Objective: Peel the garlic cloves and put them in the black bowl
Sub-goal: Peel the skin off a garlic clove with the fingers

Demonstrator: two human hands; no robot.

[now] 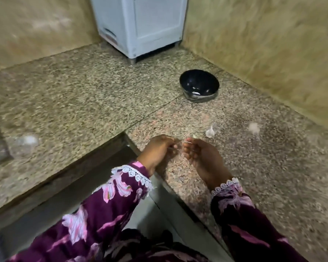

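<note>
Left hand (159,150) and right hand (199,156), fingers curled, meet over the counter (254,167), apparently peeling something small I cannot identify; next, clove into bowl (199,85).

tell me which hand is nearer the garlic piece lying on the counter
Right. The right hand is just below-left of the garlic piece; the left hand sits farther left.

I count one black bowl (199,85) on the bench (83,87), with a few pale bits inside, too blurred to number. One garlic clove (210,131) lies loose near my two hands (159,150) (201,157). Two blurred pale scraps (254,128) (28,140) lie farther off. One white cabinet (140,25) stands in the corner.
</note>
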